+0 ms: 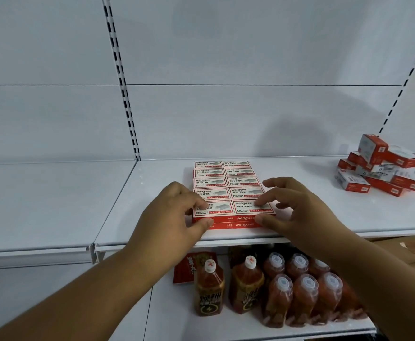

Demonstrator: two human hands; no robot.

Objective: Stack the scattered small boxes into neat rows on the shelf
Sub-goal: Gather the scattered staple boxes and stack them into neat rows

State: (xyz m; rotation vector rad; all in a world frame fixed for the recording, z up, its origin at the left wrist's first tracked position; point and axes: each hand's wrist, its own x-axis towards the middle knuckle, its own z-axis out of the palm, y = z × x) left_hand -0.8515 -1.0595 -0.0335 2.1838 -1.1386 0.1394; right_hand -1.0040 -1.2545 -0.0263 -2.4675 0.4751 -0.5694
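Observation:
Red-and-white small boxes (226, 180) lie in two neat rows, two layers high, on the white shelf (324, 217). My left hand (174, 212) holds the front-left box (220, 208), fingers on its top and thumb against its red front face. My right hand (297, 205) pinches the front-right box (247, 207) with the index finger on top and the thumb on the front, its other fingers spread above. A loose pile of scattered boxes (383, 168) lies at the far right of the shelf, apart from both hands.
On the lower shelf stand several orange drink bottles (275, 291), with a red packet (189, 267) behind them. A cardboard carton (410, 249) sits at the right below the shelf edge. A slotted upright (125, 94) divides the back wall.

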